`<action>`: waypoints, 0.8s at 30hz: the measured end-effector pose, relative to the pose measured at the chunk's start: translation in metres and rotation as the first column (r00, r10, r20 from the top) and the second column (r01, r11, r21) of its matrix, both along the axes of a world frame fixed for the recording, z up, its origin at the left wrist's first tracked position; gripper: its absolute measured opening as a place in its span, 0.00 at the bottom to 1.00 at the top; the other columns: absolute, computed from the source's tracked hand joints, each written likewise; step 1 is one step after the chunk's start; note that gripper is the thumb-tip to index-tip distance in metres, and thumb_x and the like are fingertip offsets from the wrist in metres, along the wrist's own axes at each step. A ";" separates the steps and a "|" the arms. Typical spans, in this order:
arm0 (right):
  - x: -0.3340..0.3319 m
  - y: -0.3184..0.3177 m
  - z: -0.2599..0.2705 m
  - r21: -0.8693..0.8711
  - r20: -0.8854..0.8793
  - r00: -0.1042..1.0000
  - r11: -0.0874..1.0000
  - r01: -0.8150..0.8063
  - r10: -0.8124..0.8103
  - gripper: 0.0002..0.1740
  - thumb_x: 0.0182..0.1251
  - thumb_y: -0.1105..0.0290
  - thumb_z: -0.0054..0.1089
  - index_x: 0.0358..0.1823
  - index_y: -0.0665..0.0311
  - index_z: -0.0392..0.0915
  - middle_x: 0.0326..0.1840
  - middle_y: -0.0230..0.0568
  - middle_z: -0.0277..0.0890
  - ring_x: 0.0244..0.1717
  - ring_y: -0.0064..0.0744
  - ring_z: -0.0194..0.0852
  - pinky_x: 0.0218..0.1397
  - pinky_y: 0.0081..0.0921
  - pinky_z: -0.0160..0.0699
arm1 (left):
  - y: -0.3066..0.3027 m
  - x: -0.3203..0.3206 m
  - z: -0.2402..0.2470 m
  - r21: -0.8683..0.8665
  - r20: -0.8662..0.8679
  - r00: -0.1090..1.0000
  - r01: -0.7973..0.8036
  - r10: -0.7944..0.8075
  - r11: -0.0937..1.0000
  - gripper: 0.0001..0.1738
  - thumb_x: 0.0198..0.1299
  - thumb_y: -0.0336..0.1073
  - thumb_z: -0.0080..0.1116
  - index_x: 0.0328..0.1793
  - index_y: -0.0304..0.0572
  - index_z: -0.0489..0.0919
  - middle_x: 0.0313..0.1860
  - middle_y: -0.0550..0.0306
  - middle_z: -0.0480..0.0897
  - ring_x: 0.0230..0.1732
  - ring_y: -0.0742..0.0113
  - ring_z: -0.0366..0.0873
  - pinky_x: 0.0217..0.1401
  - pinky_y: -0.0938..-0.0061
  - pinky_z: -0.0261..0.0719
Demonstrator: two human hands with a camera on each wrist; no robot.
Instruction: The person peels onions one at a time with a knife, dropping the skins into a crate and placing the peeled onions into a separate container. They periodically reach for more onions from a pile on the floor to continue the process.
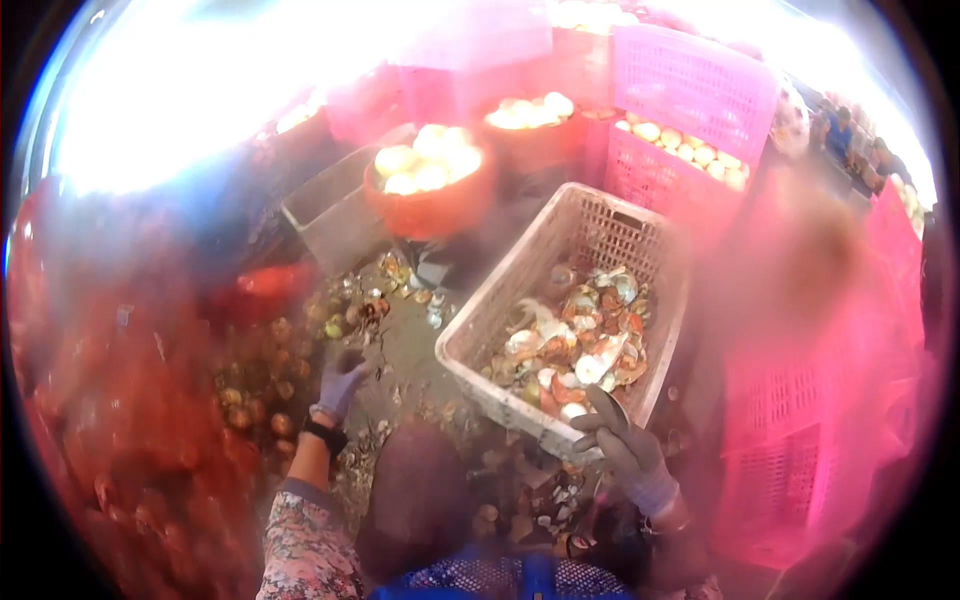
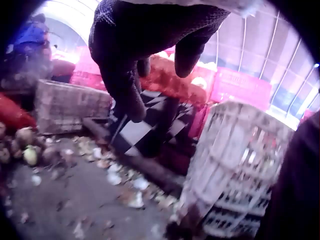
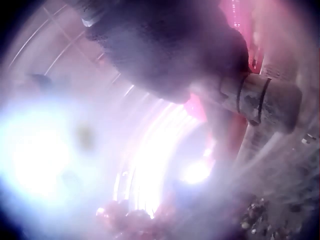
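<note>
My left hand [image 1: 343,388], gloved, hangs over the littered floor beside a heap of unpeeled onions [image 1: 283,385]. In the left wrist view its dark glove fingers [image 2: 131,100] droop loosely with nothing between them. At the near right edge of the pale crate [image 1: 462,350] is my gloved right hand [image 1: 632,462]. It grips a short, thick handle [image 3: 270,102] with two dark bands, seen in the right wrist view; the rest of that tool is hidden or blurred. Onion skins and scraps [image 1: 590,335] lie inside the crate.
A red tub [image 1: 425,212] of peeled onions stands ahead, with a grey crate [image 1: 335,225] to its left. Pink crates [image 1: 690,75] of onions are stacked at the back, and more pink crates [image 1: 775,480] stand on the right. Red net sacks [image 1: 120,400] fill the left side.
</note>
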State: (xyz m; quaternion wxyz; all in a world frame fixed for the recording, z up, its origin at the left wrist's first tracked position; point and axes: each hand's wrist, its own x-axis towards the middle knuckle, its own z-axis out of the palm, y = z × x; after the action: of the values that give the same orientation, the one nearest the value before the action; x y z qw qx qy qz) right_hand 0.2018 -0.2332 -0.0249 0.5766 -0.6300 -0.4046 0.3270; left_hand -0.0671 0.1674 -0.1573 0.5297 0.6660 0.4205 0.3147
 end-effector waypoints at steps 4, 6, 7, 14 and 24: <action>-0.010 0.014 -0.004 -0.147 0.816 0.551 0.984 -0.097 0.176 0.20 0.61 0.72 0.56 0.55 0.68 0.73 0.56 0.52 0.76 0.33 0.38 0.76 0.35 0.32 0.76 | -0.053 -0.137 -0.099 0.020 -0.343 0.938 -0.047 0.051 0.999 0.21 0.53 0.39 0.67 0.52 0.38 0.81 0.43 0.52 0.85 0.44 0.65 0.81 0.50 0.71 0.79; -0.016 0.015 -0.011 -0.175 0.950 0.237 0.974 -0.142 0.205 0.19 0.56 0.73 0.59 0.51 0.67 0.77 0.55 0.53 0.77 0.32 0.41 0.77 0.32 0.34 0.76 | -0.098 -0.177 -0.109 -0.022 -0.525 0.848 -0.096 0.071 0.995 0.26 0.51 0.42 0.67 0.54 0.36 0.80 0.44 0.46 0.85 0.47 0.57 0.82 0.53 0.67 0.79; -0.014 0.012 -0.022 -0.182 0.979 0.065 0.973 -0.145 0.193 0.22 0.57 0.73 0.59 0.56 0.66 0.78 0.55 0.52 0.78 0.33 0.37 0.80 0.34 0.31 0.77 | -0.115 -0.199 -0.136 -0.038 -0.573 0.813 -0.145 0.097 0.989 0.28 0.50 0.44 0.66 0.54 0.35 0.80 0.46 0.43 0.85 0.48 0.53 0.83 0.54 0.65 0.79; -0.063 0.066 -0.012 -0.462 0.334 0.902 0.882 -0.097 0.274 0.25 0.62 0.72 0.53 0.62 0.70 0.75 0.37 0.47 0.81 0.19 0.25 0.73 0.23 0.22 0.71 | -0.210 -0.274 -0.232 -0.260 -0.682 0.730 -0.298 0.044 0.918 0.32 0.51 0.45 0.70 0.59 0.34 0.77 0.51 0.46 0.84 0.51 0.55 0.82 0.56 0.66 0.78; -0.059 0.100 -0.051 -0.387 0.545 0.804 0.922 -0.013 0.239 0.20 0.69 0.76 0.48 0.60 0.74 0.76 0.47 0.48 0.84 0.47 0.31 0.82 0.53 0.28 0.77 | -0.140 -0.252 -0.230 -0.032 -0.414 0.825 -0.435 0.384 0.900 0.17 0.58 0.39 0.65 0.48 0.34 0.80 0.40 0.52 0.86 0.43 0.66 0.82 0.51 0.71 0.78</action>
State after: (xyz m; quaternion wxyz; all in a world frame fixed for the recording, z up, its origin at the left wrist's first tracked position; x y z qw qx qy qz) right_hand 0.1427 -0.1336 -0.0761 0.2744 -0.7663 -0.5352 0.2260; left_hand -0.3191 0.0274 -0.3874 0.3936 0.5752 0.6712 0.2523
